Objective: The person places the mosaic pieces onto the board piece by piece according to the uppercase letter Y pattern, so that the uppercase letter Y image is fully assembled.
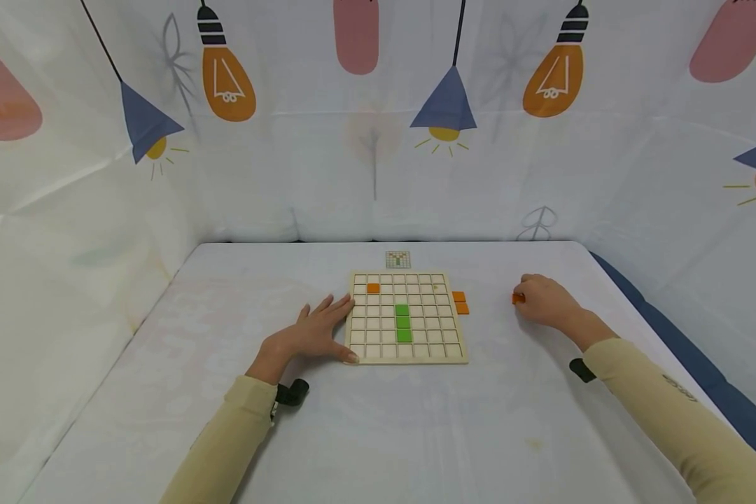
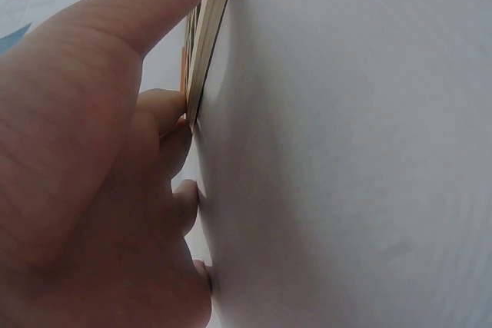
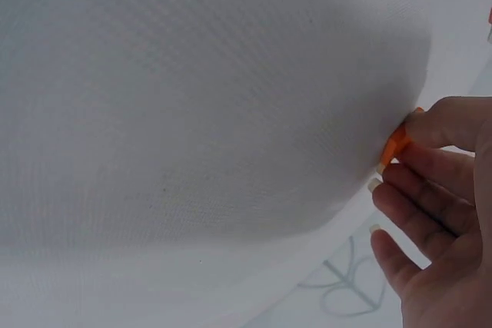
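A square wooden grid board (image 1: 384,358) lies on the white table. One orange tile (image 1: 373,288) sits in its upper left part, and a column of green tiles (image 1: 403,323) runs down its middle. My left hand (image 1: 311,334) rests at the board's left side, fingers spread, with thumb and fingertips against the edge; the left wrist view shows the thumb (image 2: 154,5) along the board's rim. Off to the right, my right hand (image 1: 547,301) pinches an orange tile (image 3: 396,144) between thumb and fingers, close over the table.
Two more orange tiles (image 1: 460,302) lie against the board's right edge. A small card printed with a grid pattern (image 1: 397,260) is just behind the board. White cloth with printed lamps (image 1: 444,98) hangs around the table's back and sides.
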The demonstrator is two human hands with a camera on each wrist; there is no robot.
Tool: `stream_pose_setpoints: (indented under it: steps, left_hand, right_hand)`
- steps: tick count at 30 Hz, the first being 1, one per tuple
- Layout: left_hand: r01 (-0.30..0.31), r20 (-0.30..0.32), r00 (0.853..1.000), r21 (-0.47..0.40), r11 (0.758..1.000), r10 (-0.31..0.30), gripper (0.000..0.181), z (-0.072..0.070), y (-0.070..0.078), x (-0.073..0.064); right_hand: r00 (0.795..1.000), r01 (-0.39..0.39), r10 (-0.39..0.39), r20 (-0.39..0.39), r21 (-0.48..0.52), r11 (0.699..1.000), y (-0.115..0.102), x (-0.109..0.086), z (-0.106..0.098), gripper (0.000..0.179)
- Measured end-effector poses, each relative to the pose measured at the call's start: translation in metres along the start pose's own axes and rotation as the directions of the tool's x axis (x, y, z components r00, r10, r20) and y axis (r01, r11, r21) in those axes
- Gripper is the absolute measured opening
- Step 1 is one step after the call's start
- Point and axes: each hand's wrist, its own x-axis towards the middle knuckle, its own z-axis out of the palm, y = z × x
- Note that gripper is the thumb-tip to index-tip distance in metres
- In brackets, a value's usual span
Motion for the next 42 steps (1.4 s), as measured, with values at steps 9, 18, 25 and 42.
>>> stream_pose_setpoints:
  steps: [9,18,25,42]
  left_hand:
    - [0.001,0.002,1.000,0.006,1.000,-0.001,0.117,0.0002,0.0010,0.0001]
    - [-0.002,0.004,1.000,0.006,1.000,0.002,0.117,0.0007,0.0002,0.0015]
    - [0.003,0.011,1.000,0.001,1.000,-0.003,0.117,0.0002,0.0013,0.0009]
    - [-0.006,-0.002,1.000,0.009,1.000,0.006,0.116,0.0006,0.0017,-0.0006]
  right_hand:
    - [1.000,0.008,-0.008,0.000,-0.017,1.000,-0.0006,0.0001,-0.0010,0.020]
    - [1.000,-0.005,0.005,0.001,-0.018,1.000,0.0004,0.0002,-0.0008,0.022]
    - [1.000,-0.010,0.010,0.006,-0.001,1.000,0.0002,0.0006,-0.0014,0.024]
    - [1.000,-0.018,0.018,-0.002,-0.044,0.999,-0.0085,0.0074,-0.0012,0.018]
